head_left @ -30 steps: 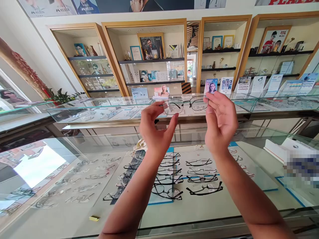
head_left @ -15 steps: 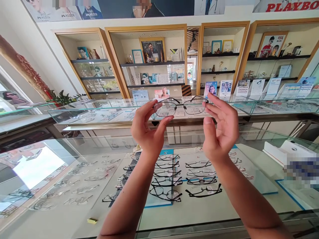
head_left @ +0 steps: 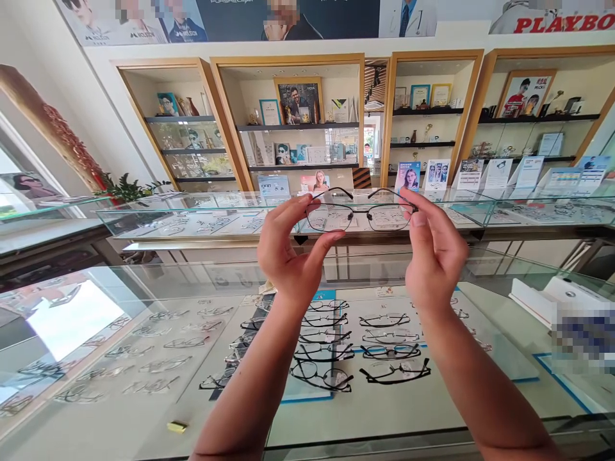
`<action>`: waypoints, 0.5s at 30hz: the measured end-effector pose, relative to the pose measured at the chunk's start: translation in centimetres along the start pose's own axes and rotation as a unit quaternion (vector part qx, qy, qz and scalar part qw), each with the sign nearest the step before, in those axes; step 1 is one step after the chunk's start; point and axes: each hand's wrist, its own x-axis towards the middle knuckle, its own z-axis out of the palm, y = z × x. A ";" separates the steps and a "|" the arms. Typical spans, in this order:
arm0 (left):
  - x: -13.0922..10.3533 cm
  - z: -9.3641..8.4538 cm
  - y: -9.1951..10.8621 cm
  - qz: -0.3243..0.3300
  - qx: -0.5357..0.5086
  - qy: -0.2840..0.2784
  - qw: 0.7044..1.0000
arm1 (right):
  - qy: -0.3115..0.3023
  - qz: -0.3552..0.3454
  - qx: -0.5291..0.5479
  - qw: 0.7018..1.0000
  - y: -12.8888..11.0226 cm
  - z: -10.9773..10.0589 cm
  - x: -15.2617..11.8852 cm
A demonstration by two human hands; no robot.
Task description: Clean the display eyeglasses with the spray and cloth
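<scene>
A pair of thin dark-framed glasses (head_left: 360,212) is held up level above the glass counter, its lenses facing me and its temples pointing away. My left hand (head_left: 293,246) grips the left end of the frame, fingers behind the rim and thumb below the lens. At the right end, my right hand (head_left: 435,253) pinches the frame by the hinge between thumb and fingers. Below, between my forearms, rows of glasses (head_left: 394,371) lie inside the display case (head_left: 230,416).
A second glass counter (head_left: 216,242) runs across behind the hands, with wooden shelf cabinets (head_left: 288,61) beyond. A small gold object (head_left: 177,426) is at the lower left. A white box (head_left: 571,298) stands on the right.
My right hand has closed its thumb and fingers on the right end of the glasses, where they were spread before. The glasses have shifted slightly right.
</scene>
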 end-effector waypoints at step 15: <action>0.1 0.4 1.0 -0.056 -0.056 0.003 0.997 | -0.006 0.024 0.013 1.000 -0.6 0.0 0.5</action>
